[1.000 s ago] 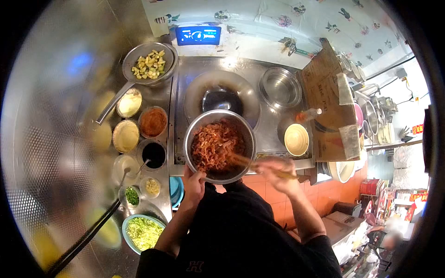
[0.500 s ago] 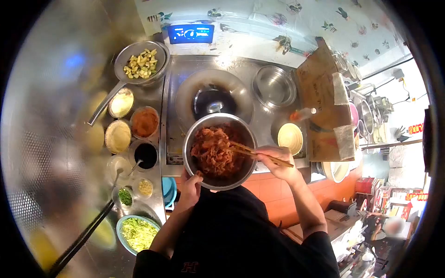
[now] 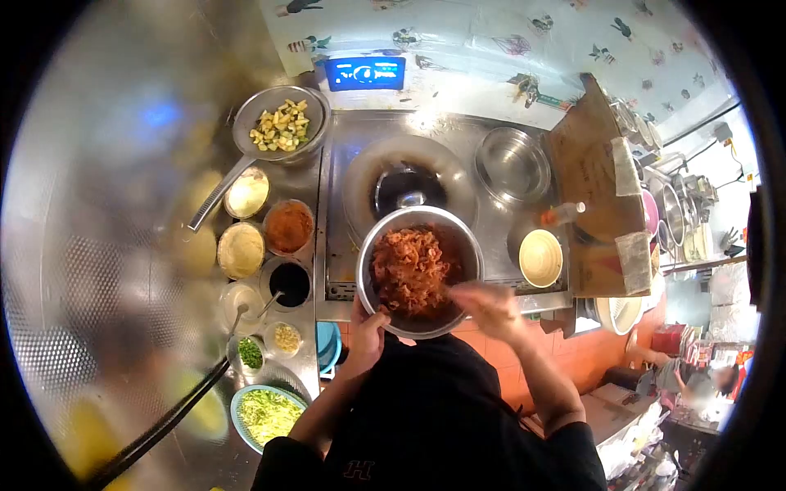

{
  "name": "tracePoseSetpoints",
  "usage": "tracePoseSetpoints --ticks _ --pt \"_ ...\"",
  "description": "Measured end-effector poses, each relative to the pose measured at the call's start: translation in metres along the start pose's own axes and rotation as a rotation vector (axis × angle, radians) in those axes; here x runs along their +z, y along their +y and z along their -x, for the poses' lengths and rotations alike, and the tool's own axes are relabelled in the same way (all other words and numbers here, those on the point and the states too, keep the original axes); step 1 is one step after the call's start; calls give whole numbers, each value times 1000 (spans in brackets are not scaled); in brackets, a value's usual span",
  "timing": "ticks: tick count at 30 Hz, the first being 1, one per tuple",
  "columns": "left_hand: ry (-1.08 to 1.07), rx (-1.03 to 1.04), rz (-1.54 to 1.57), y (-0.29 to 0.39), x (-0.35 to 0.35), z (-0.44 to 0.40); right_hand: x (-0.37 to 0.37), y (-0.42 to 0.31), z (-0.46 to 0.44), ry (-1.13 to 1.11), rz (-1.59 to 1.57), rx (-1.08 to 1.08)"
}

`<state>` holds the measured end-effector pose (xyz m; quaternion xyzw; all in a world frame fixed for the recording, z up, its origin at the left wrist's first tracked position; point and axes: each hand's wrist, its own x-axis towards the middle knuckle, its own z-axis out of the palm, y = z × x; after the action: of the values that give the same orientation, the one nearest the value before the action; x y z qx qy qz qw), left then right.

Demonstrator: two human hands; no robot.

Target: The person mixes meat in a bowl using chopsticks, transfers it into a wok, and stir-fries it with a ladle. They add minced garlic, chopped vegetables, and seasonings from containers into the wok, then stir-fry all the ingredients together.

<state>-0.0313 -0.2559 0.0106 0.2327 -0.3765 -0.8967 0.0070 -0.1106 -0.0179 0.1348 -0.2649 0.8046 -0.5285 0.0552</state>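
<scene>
A steel bowl [image 3: 470, 315] of reddish sliced meat [image 3: 409, 272] is held just in front of a wok [image 3: 360, 184] on the steel stove. My left hand [image 3: 368, 337] grips the bowl's lower left rim, thumb on the outside. Blurred by motion, my right hand [image 3: 494, 311] is at the bowl's right edge, its fingers closed round the chopsticks, which are smeared and barely visible. Left of the stove are a bowl of red paste [image 3: 289, 226], a bowl of dark sauce [image 3: 291, 284] and a strainer with diced pieces [image 3: 280, 125].
Shredded greens fill a blue basket [image 3: 237, 416] at the lower left. Right of the wok are a steel basin [image 3: 513, 165], a yellow bowl [image 3: 541, 258], a bottle [image 3: 563, 214] and a cardboard screen [image 3: 602, 172]. Another person [image 3: 700, 385] is far off at the lower right.
The meat has been turned over and shifted within the bowl as my right hand moved with the chopsticks. My left hand still holds the bowl. The whole view has shifted.
</scene>
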Motion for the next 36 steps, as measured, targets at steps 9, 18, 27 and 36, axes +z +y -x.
tracePoseSetpoints --ticks 9,18,27,36 --pt "-31 10 25 1 3 2 -40 -12 23 286 -235 325" --pt "-42 107 -78 0 5 1 -10 9 37 568 -789 537" --pt "-89 114 -116 8 10 5 18 32 31 660 -655 496" --pt "-65 122 -125 7 7 9 27 58 20 661 -850 551"
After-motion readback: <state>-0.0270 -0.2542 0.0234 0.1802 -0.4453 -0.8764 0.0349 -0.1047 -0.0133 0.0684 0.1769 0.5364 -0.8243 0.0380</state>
